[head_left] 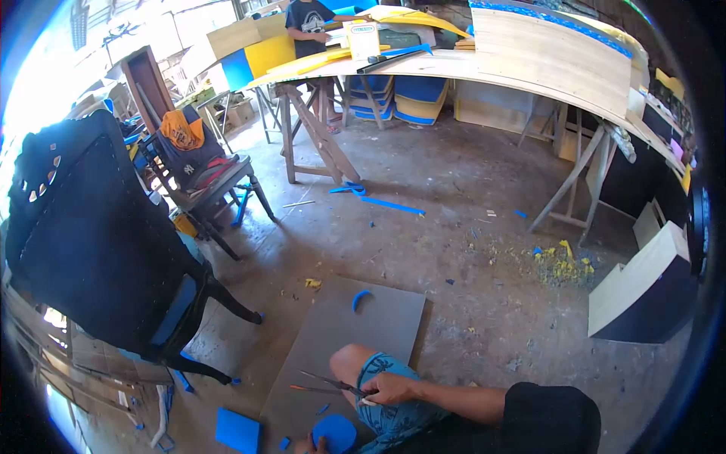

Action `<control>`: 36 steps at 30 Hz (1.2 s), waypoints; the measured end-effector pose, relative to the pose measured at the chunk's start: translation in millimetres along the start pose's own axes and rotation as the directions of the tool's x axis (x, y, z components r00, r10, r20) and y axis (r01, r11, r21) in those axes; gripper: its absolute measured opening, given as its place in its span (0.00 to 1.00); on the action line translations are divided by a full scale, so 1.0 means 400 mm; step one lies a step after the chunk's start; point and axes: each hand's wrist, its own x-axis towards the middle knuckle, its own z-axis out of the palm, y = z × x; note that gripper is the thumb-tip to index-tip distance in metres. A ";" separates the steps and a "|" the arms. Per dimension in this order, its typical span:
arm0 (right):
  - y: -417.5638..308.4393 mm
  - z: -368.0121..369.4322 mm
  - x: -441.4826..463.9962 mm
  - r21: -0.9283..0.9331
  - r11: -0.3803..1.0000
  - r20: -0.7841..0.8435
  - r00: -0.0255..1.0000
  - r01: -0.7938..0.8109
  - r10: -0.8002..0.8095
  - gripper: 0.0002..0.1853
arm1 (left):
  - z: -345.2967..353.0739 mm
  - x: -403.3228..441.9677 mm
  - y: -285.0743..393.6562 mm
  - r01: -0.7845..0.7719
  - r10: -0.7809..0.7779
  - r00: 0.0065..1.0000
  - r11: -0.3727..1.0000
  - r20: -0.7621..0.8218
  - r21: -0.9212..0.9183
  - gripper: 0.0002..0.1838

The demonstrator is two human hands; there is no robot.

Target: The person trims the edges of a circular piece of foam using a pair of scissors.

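My right hand (387, 388) rests by my bent knee, its fingers wrapped round the handles of a pair of scissors (327, 383). The scissor blades point left and stand apart. At the bottom edge my left hand (308, 446), partly cut off by the frame, grips a round blue disc (336, 431) that looks like foam. Small blue offcuts (285, 443) lie near it, and a blue square piece (238, 430) is on the floor to the left. A curved blue strip (361, 301) lies on a flat grey-brown board (386, 321) in front of me.
A dark upholstered chair (98, 242) stands close on the left, with a wooden chair (215, 181) holding clothes behind it. Trestles (321, 136) carry a long wooden panel (446, 66), where another person (308, 26) stands. Yellow scraps (563, 263) litter the floor near a box-like piece (643, 291).
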 end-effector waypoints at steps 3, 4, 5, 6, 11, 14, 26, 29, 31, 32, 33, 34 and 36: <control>0.002 0.000 0.001 -0.010 1.000 0.000 1.000 0.010 -0.010 0.17 | -0.001 -0.002 0.001 0.104 -0.106 0.994 0.993 -0.032 -0.052 0.27; 0.008 -0.001 0.003 0.020 0.999 -0.006 1.000 0.027 -0.027 0.17 | -0.001 -0.002 0.004 0.140 -0.143 0.989 0.988 -0.046 -0.071 0.28; 0.011 0.001 0.004 0.051 0.998 -0.011 0.999 0.042 -0.041 0.17 | -0.005 -0.006 0.004 0.167 -0.173 0.983 0.982 -0.059 -0.090 0.28; 0.001 -0.007 0.003 0.057 0.998 -0.001 1.000 0.030 -0.030 0.17 | -0.007 -0.008 0.006 0.180 -0.188 0.980 0.978 -0.070 -0.109 0.29; -0.014 -0.019 0.013 -0.069 0.993 0.027 0.995 -0.096 0.098 0.14 | -0.039 0.027 0.099 -0.113 0.095 0.993 0.944 -0.074 -0.311 0.35; 0.089 0.013 0.039 -0.029 0.999 -0.098 0.994 0.041 -0.044 0.15 | -0.027 0.031 0.227 -0.233 0.168 0.972 0.688 -0.163 -0.687 0.33; -0.164 0.070 0.005 0.461 0.886 0.108 0.994 -0.046 -0.005 0.09 | -0.084 -0.036 0.489 -0.458 0.361 0.888 0.639 -0.284 -0.618 0.33; -0.159 0.072 -0.009 0.379 0.925 0.128 0.991 -0.018 -0.033 0.12 | -0.088 -0.056 0.484 -0.476 0.387 0.878 0.642 -0.282 -0.601 0.32; -0.142 0.066 -0.022 0.387 0.921 0.172 0.985 -0.038 -0.031 0.14 | -0.096 -0.066 0.484 -0.494 0.401 0.869 0.645 -0.292 -0.583 0.32; -0.133 0.063 -0.026 0.398 0.915 0.208 0.978 -0.063 -0.024 0.16 | -0.101 -0.070 0.482 -0.488 0.405 0.872 0.665 -0.275 -0.565 0.31; -0.127 0.059 -0.027 0.399 0.915 0.207 0.978 -0.064 -0.022 0.16 | -0.104 -0.074 0.479 -0.478 0.409 0.877 0.687 -0.253 -0.547 0.30; -0.122 0.055 -0.030 0.363 0.931 0.210 0.977 -0.033 -0.047 0.18 | -0.107 -0.078 0.473 -0.475 0.408 0.879 0.689 -0.248 -0.548 0.30; -0.121 0.054 -0.036 0.326 0.945 0.210 0.975 -0.005 -0.067 0.20 | -0.109 -0.084 0.461 -0.458 0.403 0.886 0.692 -0.228 -0.558 0.29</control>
